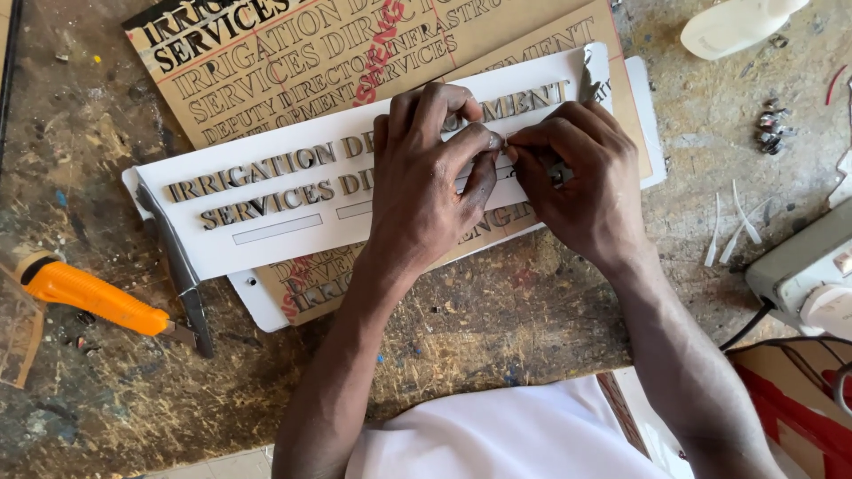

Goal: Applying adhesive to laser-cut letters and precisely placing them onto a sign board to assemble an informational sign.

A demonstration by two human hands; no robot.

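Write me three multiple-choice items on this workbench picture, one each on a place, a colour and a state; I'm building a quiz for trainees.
1. Where does the utility knife lie?
A. left of the white sign panel
B. on the panel
C. beside the extension socket

2. What colour is the knife's handle?
A. blue
B. orange
C. green

3. What are the left hand and right hand doing?
A. resting apart
B. gripping the knife
C. fingertips meeting over the panel

Answers: 1 A, it lies on the bench at the left edge. 2 B, the handle is orange. 3 C, the fingertips pinch together above the lettering.
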